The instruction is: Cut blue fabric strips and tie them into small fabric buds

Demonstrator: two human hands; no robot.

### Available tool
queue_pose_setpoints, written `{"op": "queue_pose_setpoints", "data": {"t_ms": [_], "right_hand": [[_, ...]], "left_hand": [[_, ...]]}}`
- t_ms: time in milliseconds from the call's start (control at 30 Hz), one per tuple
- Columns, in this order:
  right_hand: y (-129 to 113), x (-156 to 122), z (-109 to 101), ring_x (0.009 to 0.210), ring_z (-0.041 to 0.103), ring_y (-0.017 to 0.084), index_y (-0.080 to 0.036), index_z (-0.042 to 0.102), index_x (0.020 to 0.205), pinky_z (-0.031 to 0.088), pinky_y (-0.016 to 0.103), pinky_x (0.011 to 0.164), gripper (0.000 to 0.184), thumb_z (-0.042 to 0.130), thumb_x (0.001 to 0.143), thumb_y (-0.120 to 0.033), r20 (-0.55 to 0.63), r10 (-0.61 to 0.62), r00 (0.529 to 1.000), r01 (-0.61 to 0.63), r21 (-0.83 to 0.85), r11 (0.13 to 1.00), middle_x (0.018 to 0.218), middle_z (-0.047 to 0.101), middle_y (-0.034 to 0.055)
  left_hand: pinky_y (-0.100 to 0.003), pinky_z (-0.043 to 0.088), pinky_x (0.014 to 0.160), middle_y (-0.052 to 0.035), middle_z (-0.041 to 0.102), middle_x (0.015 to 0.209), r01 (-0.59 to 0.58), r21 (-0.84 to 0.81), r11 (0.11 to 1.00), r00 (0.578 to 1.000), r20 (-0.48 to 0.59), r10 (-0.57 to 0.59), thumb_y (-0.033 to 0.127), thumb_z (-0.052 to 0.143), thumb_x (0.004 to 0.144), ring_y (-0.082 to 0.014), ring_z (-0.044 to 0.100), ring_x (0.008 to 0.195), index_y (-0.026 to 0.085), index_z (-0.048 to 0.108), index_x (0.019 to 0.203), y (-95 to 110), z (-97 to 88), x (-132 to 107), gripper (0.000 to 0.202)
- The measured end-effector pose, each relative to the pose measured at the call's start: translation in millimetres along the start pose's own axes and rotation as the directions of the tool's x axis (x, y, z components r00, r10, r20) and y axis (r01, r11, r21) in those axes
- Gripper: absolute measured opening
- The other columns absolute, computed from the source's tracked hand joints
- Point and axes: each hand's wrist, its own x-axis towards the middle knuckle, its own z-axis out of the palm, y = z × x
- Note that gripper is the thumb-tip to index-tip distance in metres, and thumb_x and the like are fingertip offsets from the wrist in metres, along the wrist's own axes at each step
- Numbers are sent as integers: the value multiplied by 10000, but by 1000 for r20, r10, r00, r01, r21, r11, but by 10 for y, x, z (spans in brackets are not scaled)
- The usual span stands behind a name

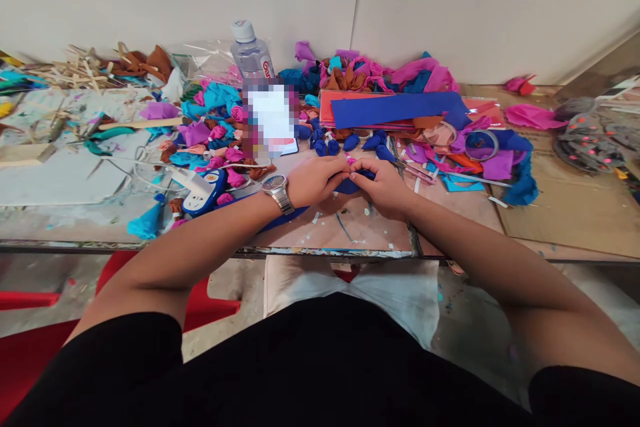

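Observation:
My left hand (317,180), with a metal watch at its wrist, is closed, its thumb and fingertips pinched together. Facing it, my right hand (384,188) is closed too, and the fingertips of both almost meet. Between them is a piece of dark blue crepe paper (349,187), gripped by both; a bit of pink shows at the fingertips. My fingers hide much of the piece. Just beyond the hands lie several twisted dark blue paper buds (333,145). A long dark blue paper strip (286,220) runs under my left wrist on the table.
A phone (273,121) leans before a water bottle (250,57). Crumpled coloured paper pieces (220,103) spread leftward, near a blue-and-white power adapter (204,195) and green-handled pliers (107,139). Flat paper sheets (400,109) and a tape roll (481,145) lie right. Cardboard (565,213) covers the far right.

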Motion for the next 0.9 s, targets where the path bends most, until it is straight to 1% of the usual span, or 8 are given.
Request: {"op": "queue_pose_setpoints", "data": {"t_ms": [100,300,400,500,667,767,900], "right_hand": [[1,-3,19,837,643,214,-198,752,918,493,341,794,200,655,945,-370,-10,4,1000,-4,3,1000,901,763,39],[24,-17,14,857,662,223,-204,773,939,512,344,806,216,696,949,-406,-56,22,998,-21,1,1000,932,783,42],[29,-10,0,891,680,232,-202,779,960,516,355,834,220,693,955,-405,-47,3,999,-4,-12,1000,975,799,50],[20,-3,-3,860,671,225,-205,768,937,506,352,815,208,675,959,-390,-41,-10,999,8,-42,999,942,790,44],[-17,-17,-3,875,682,231,-203,752,936,507,359,830,181,661,960,-358,-51,-19,999,15,-82,997,955,789,52],[-17,-25,-14,893,694,239,-207,751,939,510,368,840,172,661,955,-353,-46,-24,999,20,-94,995,970,796,58],[12,-22,-28,877,701,235,-210,761,928,515,372,844,169,672,937,-353,-12,-28,1000,26,-85,996,964,802,56]], "left_hand": [[-356,446,768,-90,791,1025,5,-4,1000,1000,4,-5,360,460,1119,-237,714,907,196,715,1079,13,-8,-2,306],[-361,436,764,-86,791,1000,58,-13,998,998,11,-58,351,476,1106,-242,715,889,202,707,1069,3,-10,3,277],[-364,437,766,-89,789,987,60,-16,998,998,23,-60,383,463,1112,-246,709,874,201,711,1055,-15,0,10,312],[-366,433,762,-94,788,981,60,-8,998,998,25,-60,407,452,1116,-251,708,871,197,717,1056,-11,7,8,344],[-373,430,757,-87,810,1020,70,-24,997,998,8,-70,373,503,1074,-254,720,882,197,733,1125,26,14,-8,293],[-373,436,755,-84,813,1002,80,-15,997,997,9,-80,369,527,1049,-253,723,873,201,735,1105,35,13,-11,273],[-370,435,743,-81,815,990,83,23,996,996,37,-83,352,543,1037,-254,727,865,208,747,1075,23,3,-10,254]]}}
